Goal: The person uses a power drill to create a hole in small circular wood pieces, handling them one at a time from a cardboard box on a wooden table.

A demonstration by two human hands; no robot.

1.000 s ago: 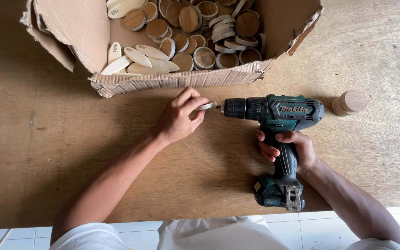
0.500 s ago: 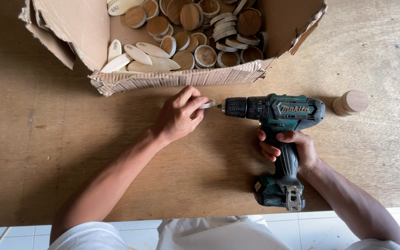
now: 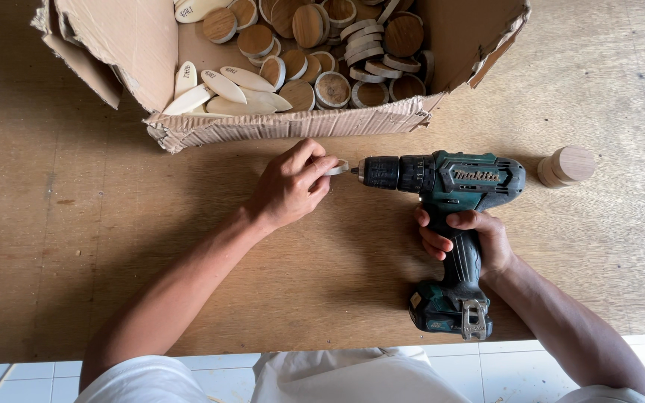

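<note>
Plywood tabletop (image 3: 76,246) under both hands; pale floor tiles (image 3: 24,369), perhaps, below.

The left hand (image 3: 290,186) reaches forward, bare forearm extended, fingers curled with the tips pinched together. The right hand (image 3: 466,240) is clenched, apparently fully, wrist straight.

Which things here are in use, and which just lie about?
In use: teal cordless drill, small pale wooden ring, left hand, right hand.
Lying about: torn cardboard box of wooden discs, round wooden lid.
</note>
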